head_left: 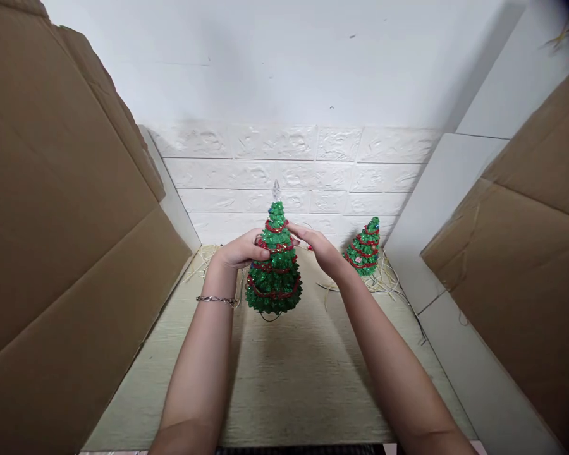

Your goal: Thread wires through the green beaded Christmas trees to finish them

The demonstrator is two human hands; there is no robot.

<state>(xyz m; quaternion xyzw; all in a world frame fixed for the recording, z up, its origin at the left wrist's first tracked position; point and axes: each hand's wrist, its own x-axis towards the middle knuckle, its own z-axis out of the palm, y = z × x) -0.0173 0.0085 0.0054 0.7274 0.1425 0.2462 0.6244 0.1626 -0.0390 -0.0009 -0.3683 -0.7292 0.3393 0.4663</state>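
Note:
A green beaded Christmas tree (274,278) with red garlands and a clear topper (276,190) is upright in the middle of the view, a thin dark wire showing under its base. My left hand (243,249) is wrapped round its left side, thumb across the front. On the upper right side of the tree, my right hand (317,245) touches the garland area with fingers stretched out; some of its fingertips are hidden behind the tree.
A smaller green tree (364,249) stands at the back right among loose thin wires (384,281) on the table (284,392). More wires lie at the back left. Cardboard sheets (66,208) rise on both sides, with a white brick-patterned wall (294,142) behind.

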